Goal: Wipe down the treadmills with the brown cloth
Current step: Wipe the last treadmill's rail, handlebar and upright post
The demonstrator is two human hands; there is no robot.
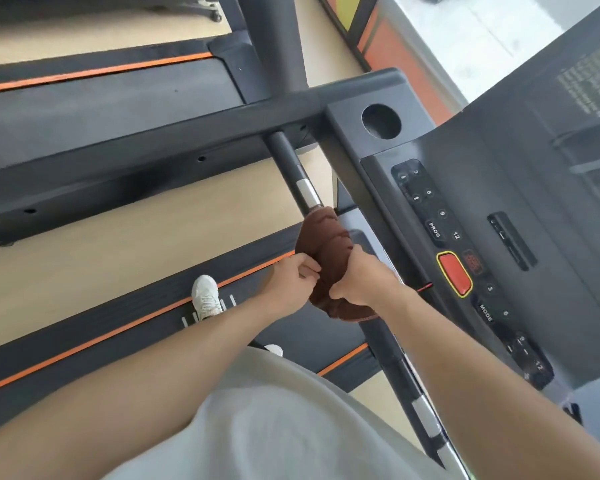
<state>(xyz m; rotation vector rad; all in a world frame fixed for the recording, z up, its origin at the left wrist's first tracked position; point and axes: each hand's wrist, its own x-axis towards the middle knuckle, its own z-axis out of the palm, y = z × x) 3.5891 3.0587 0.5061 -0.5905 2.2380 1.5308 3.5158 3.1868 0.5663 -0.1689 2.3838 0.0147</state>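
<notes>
The brown cloth is wrapped around the treadmill's front handlebar, a black bar with a silver sensor band. My left hand pinches the cloth's left edge. My right hand grips the cloth around the bar from the right. The stretch of bar under the cloth is hidden. The treadmill console with number keys and a red stop button lies just right of my hands.
A round cup holder sits at the console's corner. The black side handrail runs left. Below are the orange-edged deck rail, my white shoe, and a second treadmill's belt beyond a strip of wooden floor.
</notes>
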